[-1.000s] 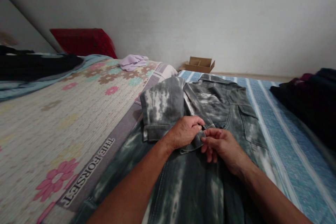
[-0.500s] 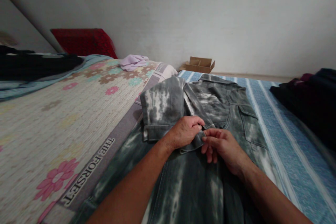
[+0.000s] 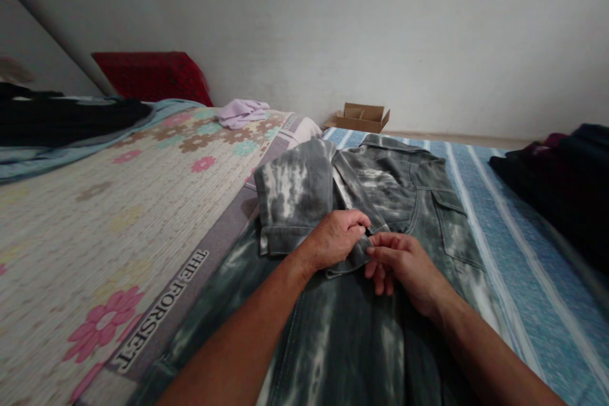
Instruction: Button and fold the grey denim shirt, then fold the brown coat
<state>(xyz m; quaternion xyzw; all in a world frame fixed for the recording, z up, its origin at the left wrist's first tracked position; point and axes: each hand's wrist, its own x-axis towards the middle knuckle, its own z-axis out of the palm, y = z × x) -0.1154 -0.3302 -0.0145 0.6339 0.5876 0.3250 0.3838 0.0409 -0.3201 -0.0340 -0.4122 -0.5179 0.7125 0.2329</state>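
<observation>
Your left hand (image 3: 337,239) and right hand (image 3: 404,266) both appear to pinch a fabric edge (image 3: 349,264) of the gray mottled jacket (image 3: 459,222), spread partly over the blue striped cover (image 3: 516,241). A slack pinch could let that edge slip; tugging too hard could crease the jacket. Compared with half a second ago, your grip and the cloth look unchanged.

The blue striped cover (image 3: 535,254) bears a grey tie-dyed garment (image 3: 428,216) and dark clothes (image 3: 566,190).
</observation>
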